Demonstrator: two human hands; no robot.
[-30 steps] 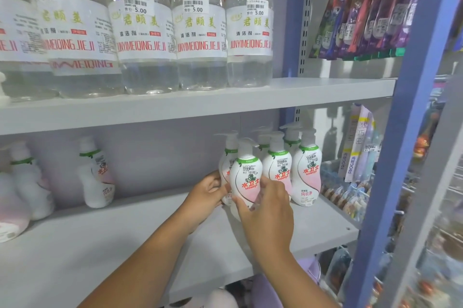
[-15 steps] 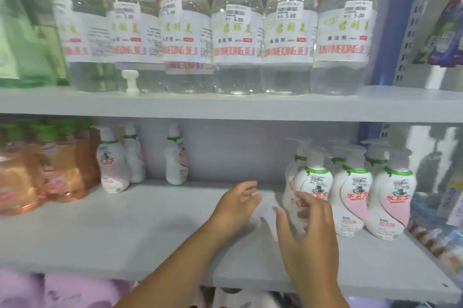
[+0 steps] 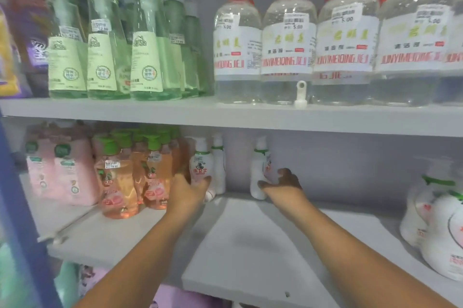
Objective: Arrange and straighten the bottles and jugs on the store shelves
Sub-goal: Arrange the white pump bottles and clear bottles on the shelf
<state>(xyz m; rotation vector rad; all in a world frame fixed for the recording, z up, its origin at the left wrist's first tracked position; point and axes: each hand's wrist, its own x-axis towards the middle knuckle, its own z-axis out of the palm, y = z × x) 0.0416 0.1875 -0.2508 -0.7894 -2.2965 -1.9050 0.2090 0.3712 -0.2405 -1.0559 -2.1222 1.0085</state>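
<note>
On the lower shelf (image 3: 250, 237), my left hand (image 3: 188, 190) grips a small white pump bottle (image 3: 201, 165) with a pink label and green collar; a second one (image 3: 218, 162) stands just behind it. My right hand (image 3: 283, 183) wraps its fingers around a lone white pump bottle (image 3: 259, 172) near the back wall. Both arms reach deep into the shelf. A group of the same white pump bottles (image 3: 436, 222) stands at the far right.
Orange bottles with green caps (image 3: 130, 175) and pink refill pouches (image 3: 62, 172) fill the lower shelf's left. The upper shelf (image 3: 225, 115) holds green bottles (image 3: 105, 39), clear red-capped bottles (image 3: 288, 42) and a loose white pump nozzle (image 3: 300, 94). A blue upright (image 3: 17, 220) stands at left.
The view has swung left. Both hands left the right-hand group of pump bottles and reached back to the left, taking hold of the stray pump bottles at the rear.
</note>
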